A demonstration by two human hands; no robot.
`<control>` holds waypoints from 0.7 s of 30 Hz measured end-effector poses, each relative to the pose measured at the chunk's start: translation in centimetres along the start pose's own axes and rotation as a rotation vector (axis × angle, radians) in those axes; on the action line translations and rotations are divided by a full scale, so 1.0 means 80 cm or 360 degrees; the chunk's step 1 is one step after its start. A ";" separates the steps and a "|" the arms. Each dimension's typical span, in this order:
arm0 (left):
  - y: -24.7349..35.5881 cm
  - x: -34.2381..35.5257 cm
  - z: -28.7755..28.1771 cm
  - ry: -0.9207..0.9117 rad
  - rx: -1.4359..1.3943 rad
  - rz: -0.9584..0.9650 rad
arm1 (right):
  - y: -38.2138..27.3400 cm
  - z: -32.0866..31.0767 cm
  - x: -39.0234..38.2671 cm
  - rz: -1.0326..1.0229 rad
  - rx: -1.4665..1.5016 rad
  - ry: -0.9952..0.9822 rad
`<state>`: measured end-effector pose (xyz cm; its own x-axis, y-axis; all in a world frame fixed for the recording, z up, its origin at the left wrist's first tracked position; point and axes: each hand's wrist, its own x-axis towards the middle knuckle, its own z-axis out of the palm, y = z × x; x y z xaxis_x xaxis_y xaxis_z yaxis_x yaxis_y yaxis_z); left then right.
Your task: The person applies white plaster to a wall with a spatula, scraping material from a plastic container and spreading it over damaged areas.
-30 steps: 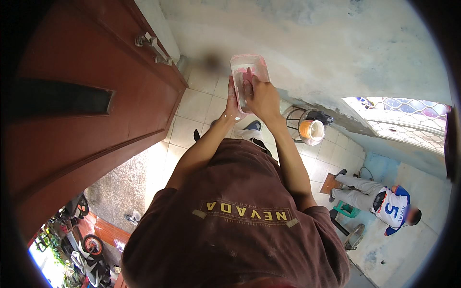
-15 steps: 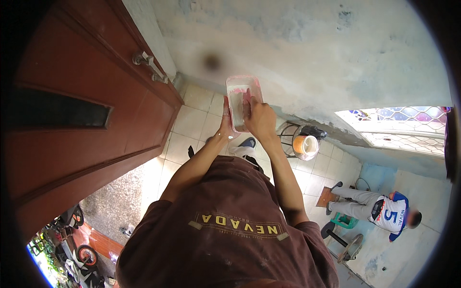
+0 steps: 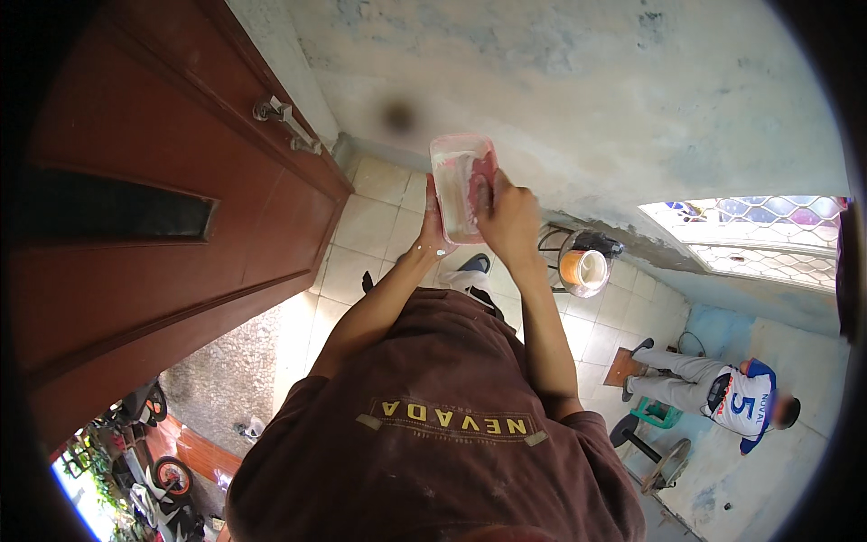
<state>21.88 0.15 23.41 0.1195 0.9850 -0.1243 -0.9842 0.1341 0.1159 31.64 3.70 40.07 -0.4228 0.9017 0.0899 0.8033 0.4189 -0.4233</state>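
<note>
Looking down, head view (only one): L hand (image 3: 436, 233) grips the tray (image 3: 462, 140) at its near-left corner, thumb up along the L wall, other fingers prob. underneath & mostly hidden. Tray's held out in front at approx. mid-frame, between the body & the wall (image 3: 578, 99), above the tiled floor (image 3: 375, 185). R hand (image 3: 513, 217) is in over the tray's R side, fingers bent down inside, next to a pink flat piece (image 3: 484, 170); blurred, so can't tell if they're pinching it or just touching.

Main risk, IMO: tray tips. Only L hand seems to carry it, at one end, so a hard push by R hand at the far/R side could twist it & spill the pale stuff (image 3: 457, 172) onto the floor or the shoe (image 3: 475, 263) below. L hand has pale specks nr the wrist; if the palm's wet too, grip could slip. Pink piece could also flick residue over the R rim, poss. toward the orange bucket (image 3: 573, 267).
</note>
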 end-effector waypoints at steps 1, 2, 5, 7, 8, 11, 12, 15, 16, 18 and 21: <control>0.000 0.000 0.002 0.0001 0.0028 0.0009 | 0.003 0.001 -0.002 0.0004 0.0007 0.0003; 0.000 0.001 0.001 -0.0005 -0.0054 -0.0021 | 0.004 0.002 -0.003 0.0007 0.0010 0.0007; -0.005 0.001 0.004 0.0044 -0.0118 -0.0073 | 0.023 0.036 -0.010 -0.0077 -0.0066 -0.0003; -0.009 -0.001 0.022 0.0159 0.0073 -0.0012 | 0.029 0.047 -0.009 -0.0115 -0.0124 -0.0035; -0.007 -0.001 0.015 0.0058 -0.0009 -0.0025 | 0.025 0.042 -0.007 -0.0098 -0.0111 -0.0054; -0.001 0.000 0.005 -0.0156 -0.0118 -0.0011 | 0.015 0.009 0.000 -0.0044 -0.0033 -0.0048; 0.000 -0.001 0.011 -0.0163 -0.0064 0.0032 | 0.008 -0.006 0.000 -0.0029 0.0024 -0.0007; -0.007 0.001 0.016 -0.0056 -0.0086 0.0044 | 0.008 0.004 -0.004 -0.0123 -0.0024 0.0037; -0.009 0.002 0.015 0.0000 -0.0124 0.0029 | 0.011 0.020 -0.007 -0.0179 -0.0077 0.0039; -0.011 0.002 -0.001 -0.0162 -0.0531 -0.0163 | 0.019 0.048 -0.013 -0.0182 -0.0053 0.0011; -0.007 -0.002 0.014 -0.0012 -0.0025 -0.0008 | 0.026 0.041 -0.009 -0.0076 0.0015 -0.0058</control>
<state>22.53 0.06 24.46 0.1252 0.9852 -0.1171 -0.9855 0.1372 0.1001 32.24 3.55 36.15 -0.4759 0.8761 0.0774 0.7778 0.4603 -0.4279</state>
